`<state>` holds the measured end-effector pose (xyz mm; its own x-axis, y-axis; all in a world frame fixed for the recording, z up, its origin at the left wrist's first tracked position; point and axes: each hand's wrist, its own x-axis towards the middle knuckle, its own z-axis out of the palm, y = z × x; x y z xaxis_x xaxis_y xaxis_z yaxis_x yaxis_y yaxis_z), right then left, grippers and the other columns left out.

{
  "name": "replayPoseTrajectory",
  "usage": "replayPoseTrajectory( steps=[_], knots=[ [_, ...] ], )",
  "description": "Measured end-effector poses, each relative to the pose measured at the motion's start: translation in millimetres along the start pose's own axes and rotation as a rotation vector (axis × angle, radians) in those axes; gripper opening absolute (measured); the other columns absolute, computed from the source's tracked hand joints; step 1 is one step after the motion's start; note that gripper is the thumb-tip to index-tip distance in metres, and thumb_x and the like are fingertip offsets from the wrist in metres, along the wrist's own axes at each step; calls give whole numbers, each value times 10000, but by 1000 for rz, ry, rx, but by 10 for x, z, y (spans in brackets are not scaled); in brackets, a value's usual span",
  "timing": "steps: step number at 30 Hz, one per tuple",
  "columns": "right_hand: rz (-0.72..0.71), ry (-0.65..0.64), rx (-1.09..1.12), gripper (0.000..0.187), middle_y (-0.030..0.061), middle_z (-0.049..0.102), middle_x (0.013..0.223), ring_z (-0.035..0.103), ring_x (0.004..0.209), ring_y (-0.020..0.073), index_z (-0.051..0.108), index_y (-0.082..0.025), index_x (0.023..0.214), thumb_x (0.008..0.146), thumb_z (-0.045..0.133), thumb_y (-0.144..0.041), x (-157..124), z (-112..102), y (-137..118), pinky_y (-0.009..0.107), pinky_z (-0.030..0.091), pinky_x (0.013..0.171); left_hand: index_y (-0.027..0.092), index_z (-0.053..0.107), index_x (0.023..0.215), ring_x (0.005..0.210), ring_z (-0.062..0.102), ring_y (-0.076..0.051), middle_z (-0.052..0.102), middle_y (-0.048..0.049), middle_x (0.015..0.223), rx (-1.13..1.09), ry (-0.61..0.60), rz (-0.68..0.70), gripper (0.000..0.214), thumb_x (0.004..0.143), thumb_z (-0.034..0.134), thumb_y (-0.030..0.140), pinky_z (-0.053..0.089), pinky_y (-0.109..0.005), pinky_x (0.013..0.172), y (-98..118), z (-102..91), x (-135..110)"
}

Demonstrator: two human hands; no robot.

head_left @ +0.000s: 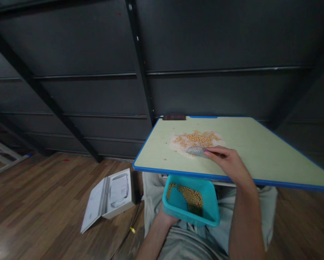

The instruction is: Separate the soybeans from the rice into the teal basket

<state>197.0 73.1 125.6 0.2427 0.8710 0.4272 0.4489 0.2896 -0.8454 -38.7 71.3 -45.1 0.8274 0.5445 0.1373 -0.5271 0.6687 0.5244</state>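
Note:
My right hand (227, 159) is closed around the handle of a clear plastic spoon (195, 150). The spoon's bowl rests at the near edge of a pile of yellow soybeans (198, 138), which lies mixed with white rice-like grains (177, 144) on a pale green tabletop (248, 144). Below the table's front edge, my left hand (167, 217) grips a teal plastic basin (212, 202) from underneath at its near left side; most of its fingers are hidden. Yellow beans (193, 198) cover part of the basin's bottom. A few stray beans are scattered left of the pile.
The table has a blue rim (172, 172), and a dark red block (174, 117) sits at its far edge. Behind stands a dark panelled wall (96, 90). An open white box (120, 193) and a black cable (128, 233) lie on the wooden floor to the left.

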Motion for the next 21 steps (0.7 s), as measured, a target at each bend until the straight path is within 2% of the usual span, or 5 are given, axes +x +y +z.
replayPoseTrajectory(
  steps=[3,6,11,15,21],
  knots=[
    [-2,-33,-9,178,62,861,985,769,865,267,887,-262,933,833,799,-380,-3,1,-6,406,580,765,196,839,1014,1415,585,-355,816,-133,1263,-4,-11,18,507,945,520,584,429,-554,1205,-24,-73,-6],
    [3,-18,-11,181,60,858,980,762,855,262,885,-259,935,835,794,-380,-2,1,-15,403,572,756,195,833,1022,1377,614,-353,826,-137,1214,-1,5,27,541,967,461,583,441,-562,1180,-51,-124,-13],
    [-8,-93,10,152,50,854,959,756,866,258,879,-266,898,833,793,-373,-7,-7,-66,402,567,773,191,836,1000,1355,622,-361,823,-153,1194,50,60,31,574,962,438,604,461,-580,1141,-62,-130,-13],
    [-6,-84,-5,151,50,849,941,744,848,254,877,-271,900,836,790,-377,-12,-15,-90,406,562,770,173,834,899,1311,643,-359,829,-148,1157,60,107,34,564,960,449,581,475,-569,1115,-59,-129,-9],
    [1,-138,19,165,62,853,994,754,915,271,880,-277,925,848,782,-385,-15,-15,-88,432,573,826,161,837,892,1355,615,-364,822,-131,1233,68,107,50,605,989,379,544,445,-570,1163,-46,-105,-24]
  ],
)
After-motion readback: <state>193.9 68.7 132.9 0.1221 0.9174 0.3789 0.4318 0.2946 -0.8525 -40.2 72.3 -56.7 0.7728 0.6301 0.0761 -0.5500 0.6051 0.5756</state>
